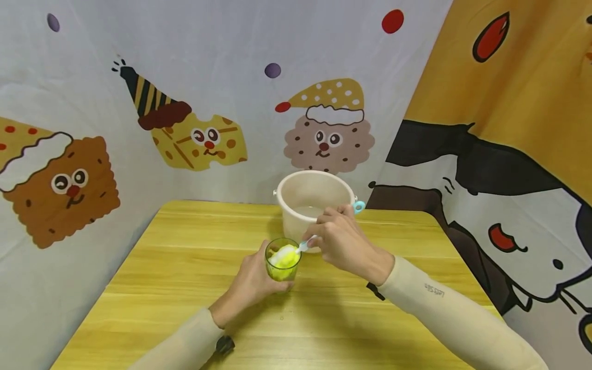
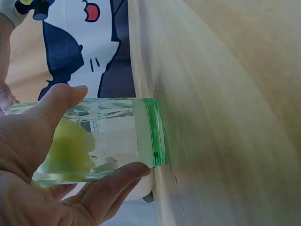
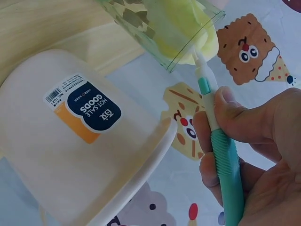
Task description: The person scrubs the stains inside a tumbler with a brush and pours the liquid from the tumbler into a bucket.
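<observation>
Left fingers (image 2: pixel 113 190) grasping glass (image 2: pixel 121 139), yellow-white sponge (image 1: pixel 285 258) mostly inside, right fingers (image 3: pixel 208 166) gripping turquoise handle (image 3: pixel 229 179), bucket (image 1: pixel 290 220) beyond

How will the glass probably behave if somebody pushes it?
Being taller than wide, the glass might tip under a high push, though its thick base may steady it. It looks smooth, so could slip from the left hand; its greenish transparency suggests fragile material.

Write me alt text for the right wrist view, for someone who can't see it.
A right hand grips the teal and white handle of a brush whose yellow sponge head sits partly inside a clear glass. At left is a white bucket with a label; cartoon-printed cloth hangs behind.
</observation>
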Demonstrator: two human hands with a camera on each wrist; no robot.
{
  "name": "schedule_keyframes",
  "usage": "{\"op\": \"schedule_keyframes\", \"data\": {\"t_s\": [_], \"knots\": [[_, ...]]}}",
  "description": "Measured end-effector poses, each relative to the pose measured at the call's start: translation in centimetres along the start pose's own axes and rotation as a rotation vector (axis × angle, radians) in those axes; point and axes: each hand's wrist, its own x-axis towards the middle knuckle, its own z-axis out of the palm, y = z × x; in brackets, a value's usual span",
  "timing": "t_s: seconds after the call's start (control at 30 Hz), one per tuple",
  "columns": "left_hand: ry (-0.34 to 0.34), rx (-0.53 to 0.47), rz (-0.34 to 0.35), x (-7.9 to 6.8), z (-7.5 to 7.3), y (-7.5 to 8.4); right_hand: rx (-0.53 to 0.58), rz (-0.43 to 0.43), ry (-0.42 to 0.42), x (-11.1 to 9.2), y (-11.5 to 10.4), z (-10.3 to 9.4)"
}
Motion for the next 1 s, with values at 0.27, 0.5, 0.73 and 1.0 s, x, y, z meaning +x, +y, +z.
{"op": "schedule_keyframes", "data": {"t_s": [0.27,0.5,0.73,1.0], "knots": [[0.002,-0.006,0.035,0.2,0.1,0.2,0.056,0.061,-0.011,-0.1,0.5,-0.6],[0.007,-0.005,0.018,0.2,0.1,0.3,0.041,0.063,0.008,0.3,0.4,-1.6],[0.015,-0.006,0.026,0.1,0.0,0.3,0.078,0.112,0.019,0.2,1.0,-2.9],[0.015,-0.018,0.021,-0.2,0.0,0.1,0.138,0.168,0.042,-0.7,2.3,-3.5]]}}
